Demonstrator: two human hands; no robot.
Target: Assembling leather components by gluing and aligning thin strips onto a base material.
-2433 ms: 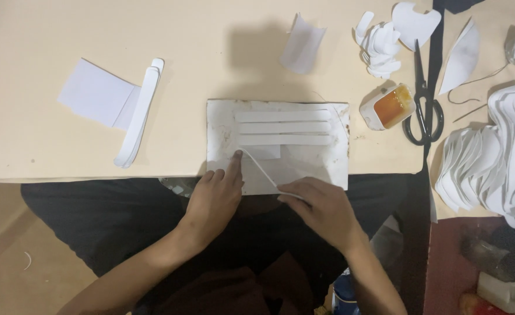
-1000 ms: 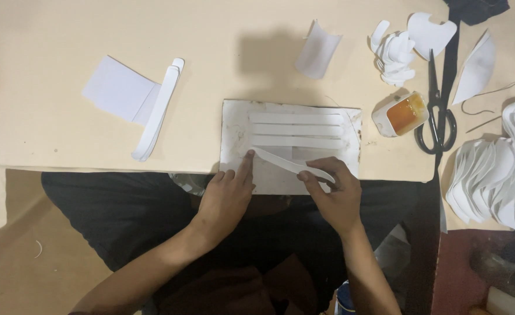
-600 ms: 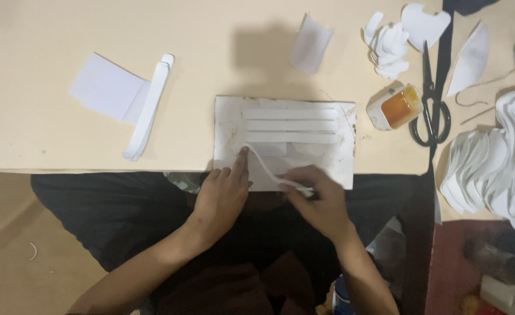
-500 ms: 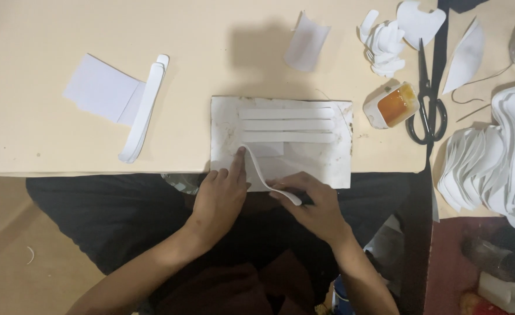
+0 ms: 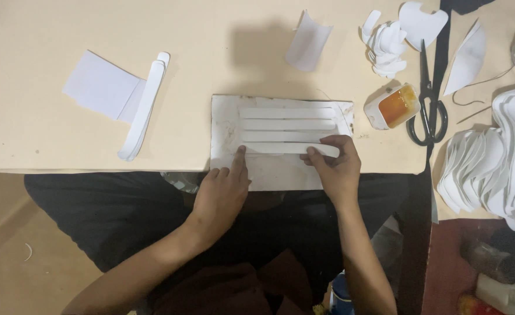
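Left hand point(image 5: 221, 195): fingers extended, released, index tip pressed flat on the left end of the lowest white strip point(image 5: 286, 149). Right hand point(image 5: 334, 166): fingers point(image 5: 311, 154) laid over the right end of the same strip, thumb against its lower edge; pressing, not clenched. The strip lay flat at frame centre on a white board point(image 5: 225, 116), as the fourth of four parallel strips; the three strips above point(image 5: 286, 123) were close together, apart from one another. The board sat at the near edge of the beige surface point(image 5: 47, 35). Right of the board: small open container of orange paste point(image 5: 394, 106), then black scissors point(image 5: 425, 111). Upper left of frame: a bundle of long strips point(image 5: 144, 108) beside a white sheet point(image 5: 97, 84). Far right: stacked white cut pieces point(image 5: 496, 157).
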